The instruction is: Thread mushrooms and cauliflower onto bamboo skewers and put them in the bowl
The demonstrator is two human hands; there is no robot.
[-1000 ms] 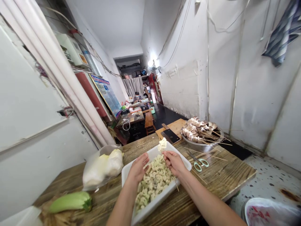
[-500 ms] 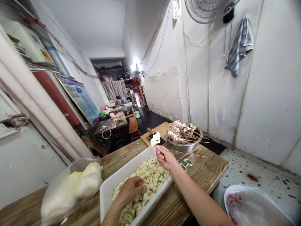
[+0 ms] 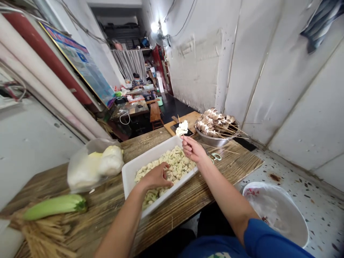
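Observation:
My right hand point(image 3: 192, 148) is closed around a thin bamboo skewer, held tilted upward. Pale cauliflower pieces point(image 3: 182, 128) are threaded near its pointed end, above the far rim of a white plastic tray point(image 3: 131, 171). Loose cauliflower florets point(image 3: 176, 161) fill much of that tray. Down among them reaches my left hand point(image 3: 157, 176), its fingers bent and apart, the tips partly hidden; no floret shows in its grasp. Just past my right wrist lie scissors with pale green handles point(image 3: 216, 156), partly covered by the arm.
A steel bowl point(image 3: 216, 141) holds mushroom skewers point(image 3: 215, 122), beside a cutting board point(image 3: 188, 118) with a dark-bladed cleaver. Bagged cauliflower heads point(image 3: 110, 160) and a green squash point(image 3: 55, 206) lie left. A lined bin point(image 3: 276, 211) stands right. A person point(image 3: 137, 80) sits far back.
My left hand has gone from beside the skewer down into the florets. My right hand still holds the skewer up. The view has shifted and tilted downward.

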